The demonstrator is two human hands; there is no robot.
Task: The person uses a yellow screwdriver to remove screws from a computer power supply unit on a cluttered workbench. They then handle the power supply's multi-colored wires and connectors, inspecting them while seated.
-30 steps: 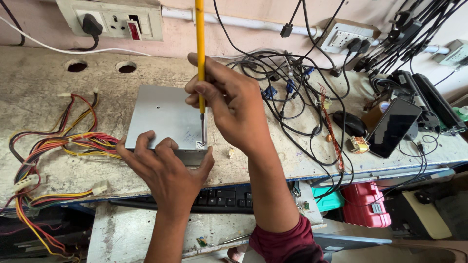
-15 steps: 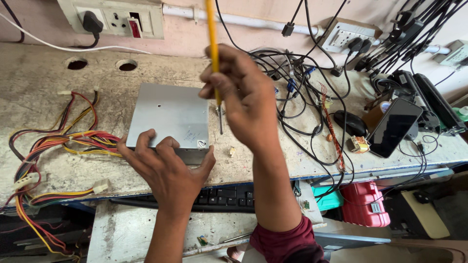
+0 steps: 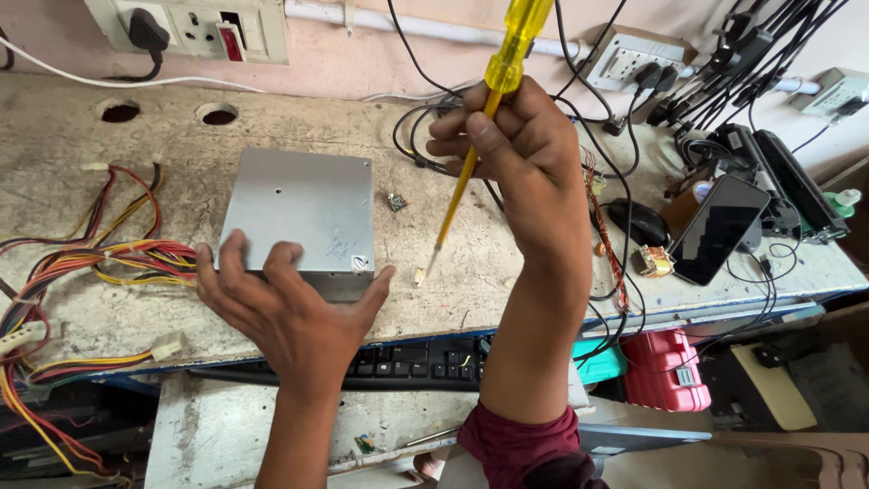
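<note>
Worn grey bench [image 3: 507, 263] carries the metal power supply box [image 3: 303, 213]; left hand [image 3: 290, 312] presses it open-palmed, while right hand [image 3: 516, 154], gripping the yellow screwdriver [image 3: 475, 154], has lifted its tip off the box

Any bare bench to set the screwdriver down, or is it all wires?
Free: the strip between the grey metal box and the right hand, holding only two small parts; also behind the box, by the two bench holes. Crowded: coloured wire bundle at left, black cables and phone at right.
</note>
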